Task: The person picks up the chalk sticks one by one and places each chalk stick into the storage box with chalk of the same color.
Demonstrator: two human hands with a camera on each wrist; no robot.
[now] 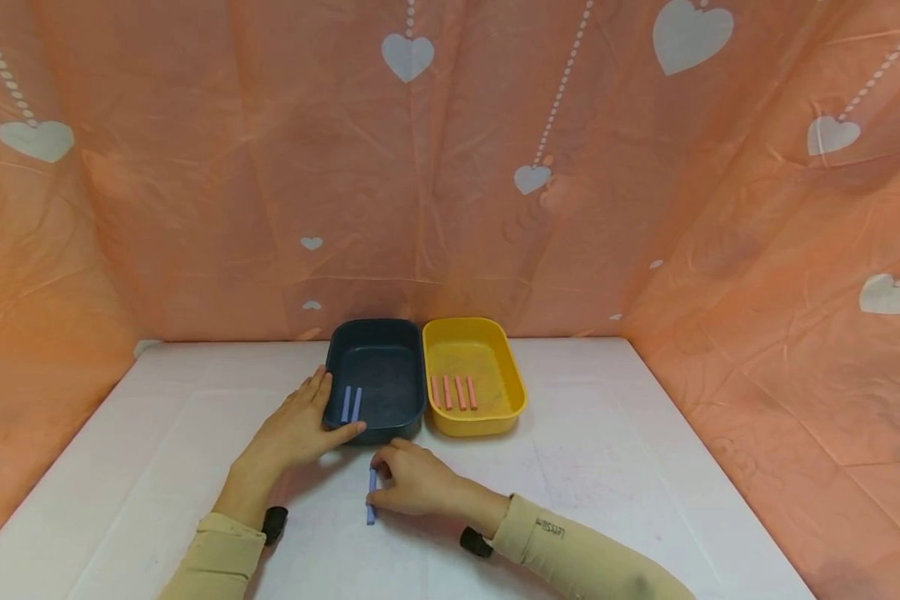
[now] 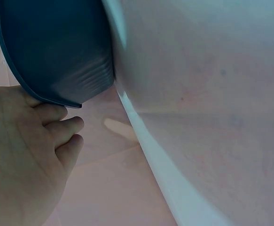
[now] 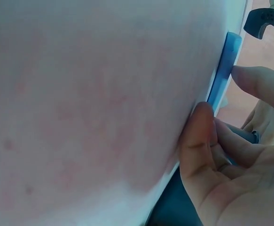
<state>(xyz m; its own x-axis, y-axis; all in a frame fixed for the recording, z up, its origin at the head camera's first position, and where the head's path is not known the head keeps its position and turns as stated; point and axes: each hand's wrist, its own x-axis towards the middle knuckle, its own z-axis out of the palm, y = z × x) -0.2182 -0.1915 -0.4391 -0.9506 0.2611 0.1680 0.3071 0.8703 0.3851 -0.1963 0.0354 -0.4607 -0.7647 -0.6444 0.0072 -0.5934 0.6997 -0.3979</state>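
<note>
My left hand (image 1: 292, 425) rests against the near left corner of the dark blue tray (image 1: 375, 435), fingers fairly straight along its outer side and thumb over the front rim. In the left wrist view those fingers (image 2: 64, 125) touch the tray's edge. Just in front of the tray, my right hand (image 1: 420, 479) holds a blue chalk stick (image 1: 371, 515) between thumb and fingers, low at the white tabletop. The right wrist view shows the chalk's free end sticking out past the thumb (image 3: 256, 80). Two more blue chalk sticks (image 1: 351, 404) lie side by side inside the dark blue tray.
A yellow tray (image 1: 472, 427) stands right beside the dark blue one, with several pink chalk sticks (image 1: 460, 393) lined up in it. Orange cloth (image 1: 450, 250) with white hearts hangs behind and at both sides of the white table (image 1: 607, 500).
</note>
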